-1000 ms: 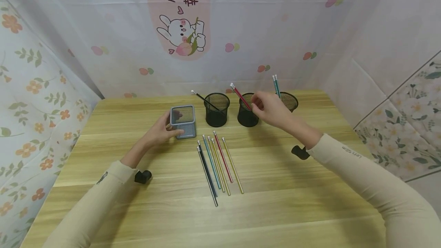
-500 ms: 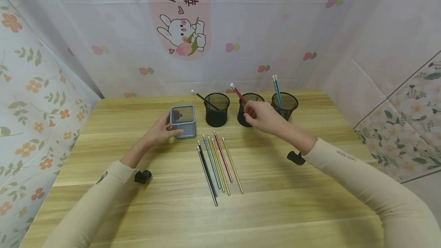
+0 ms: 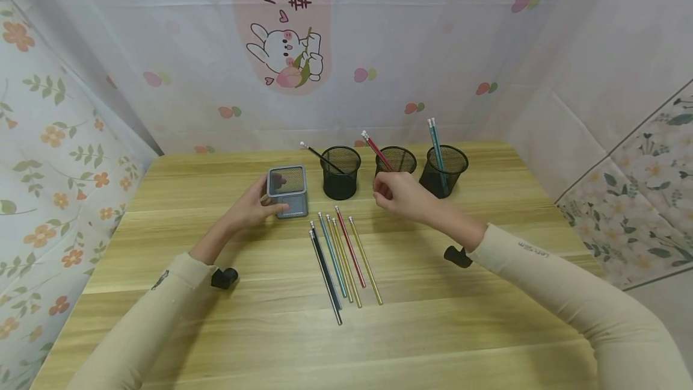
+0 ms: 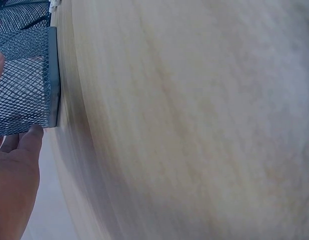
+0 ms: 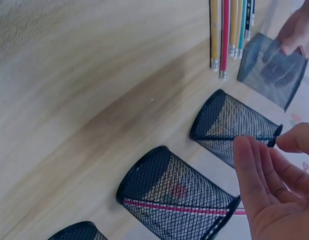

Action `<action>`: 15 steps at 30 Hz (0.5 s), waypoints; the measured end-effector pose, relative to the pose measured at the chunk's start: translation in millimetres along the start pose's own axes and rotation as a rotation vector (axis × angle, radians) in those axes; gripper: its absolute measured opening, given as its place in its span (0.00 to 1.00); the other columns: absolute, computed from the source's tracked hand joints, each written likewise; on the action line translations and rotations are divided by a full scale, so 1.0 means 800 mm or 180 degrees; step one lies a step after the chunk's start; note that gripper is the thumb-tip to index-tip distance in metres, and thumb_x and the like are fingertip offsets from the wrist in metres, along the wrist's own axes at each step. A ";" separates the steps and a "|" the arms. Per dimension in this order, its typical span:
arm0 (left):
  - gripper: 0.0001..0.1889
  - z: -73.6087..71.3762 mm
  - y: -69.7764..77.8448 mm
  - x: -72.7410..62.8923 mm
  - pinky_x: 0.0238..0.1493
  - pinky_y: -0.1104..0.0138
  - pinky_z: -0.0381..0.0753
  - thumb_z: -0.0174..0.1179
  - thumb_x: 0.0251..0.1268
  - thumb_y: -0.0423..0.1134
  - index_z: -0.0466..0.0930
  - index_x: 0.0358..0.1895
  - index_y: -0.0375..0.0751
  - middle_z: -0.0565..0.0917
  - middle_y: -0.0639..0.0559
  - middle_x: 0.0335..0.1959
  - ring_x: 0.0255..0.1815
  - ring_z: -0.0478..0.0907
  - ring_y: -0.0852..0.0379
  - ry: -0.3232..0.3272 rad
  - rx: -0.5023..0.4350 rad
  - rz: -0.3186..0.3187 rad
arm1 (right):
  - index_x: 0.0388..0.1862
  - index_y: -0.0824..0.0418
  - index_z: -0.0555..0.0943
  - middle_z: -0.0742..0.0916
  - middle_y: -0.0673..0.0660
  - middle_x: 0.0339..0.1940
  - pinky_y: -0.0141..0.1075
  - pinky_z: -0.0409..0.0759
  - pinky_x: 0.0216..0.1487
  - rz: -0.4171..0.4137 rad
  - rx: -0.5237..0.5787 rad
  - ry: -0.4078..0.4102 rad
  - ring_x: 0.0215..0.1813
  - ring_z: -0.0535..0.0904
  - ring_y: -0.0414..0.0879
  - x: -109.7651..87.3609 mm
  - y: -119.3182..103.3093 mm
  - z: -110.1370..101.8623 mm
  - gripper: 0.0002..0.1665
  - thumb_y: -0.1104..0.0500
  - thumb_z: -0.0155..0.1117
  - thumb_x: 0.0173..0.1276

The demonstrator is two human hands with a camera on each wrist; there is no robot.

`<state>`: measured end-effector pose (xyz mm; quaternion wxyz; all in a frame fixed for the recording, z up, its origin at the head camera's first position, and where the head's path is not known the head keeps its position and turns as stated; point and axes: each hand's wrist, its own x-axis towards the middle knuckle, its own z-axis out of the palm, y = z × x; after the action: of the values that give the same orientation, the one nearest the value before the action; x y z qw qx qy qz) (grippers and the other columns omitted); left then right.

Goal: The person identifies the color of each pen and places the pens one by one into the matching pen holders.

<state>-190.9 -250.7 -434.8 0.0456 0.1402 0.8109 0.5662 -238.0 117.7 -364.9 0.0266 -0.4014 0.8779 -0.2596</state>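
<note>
My left hand (image 3: 250, 206) grips a grey square mesh pen holder (image 3: 295, 203) standing on the table, thumb at its front and fingers at its far side. My right hand (image 3: 403, 194) hovers before the middle black mesh cup (image 3: 403, 161), its fingers loosely bent and holding nothing. Red pencils (image 3: 377, 151) with white erasers lean in that cup. In the right wrist view a gap shows between my thumb and fingertips. The left black cup (image 3: 340, 185) holds a slanted black pencil (image 3: 319, 155); teal pencils (image 3: 436, 140) stand in the right cup (image 3: 430, 182).
Several loose pencils lie side by side mid-table: black ones (image 3: 326, 275), a teal one (image 3: 332, 254), yellow ones (image 3: 365, 260) and a red one (image 3: 351, 247). A patterned curtain (image 3: 379, 35) hangs behind the wooden table (image 3: 460, 330).
My right hand has let go of the red pencil in the middle cup and moved down and slightly left, uncovering the right cup. My left hand and the grey holder stay put.
</note>
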 end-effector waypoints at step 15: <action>0.37 -0.001 -0.001 0.000 0.73 0.47 0.63 0.67 0.66 0.26 0.57 0.73 0.28 0.64 0.31 0.71 0.76 0.57 0.35 0.0005 -0.0008 -0.0010 | 0.31 0.61 0.81 0.82 0.48 0.25 0.32 0.77 0.28 0.0142 0.0139 -0.0304 0.26 0.76 0.40 -0.003 -0.007 0.035 0.05 0.65 0.67 0.68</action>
<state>-191.4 -251.4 -435.5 0.0459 0.1385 0.8105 0.5673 -225.2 104.2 -386.9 0.0831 -0.3930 0.8785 -0.2586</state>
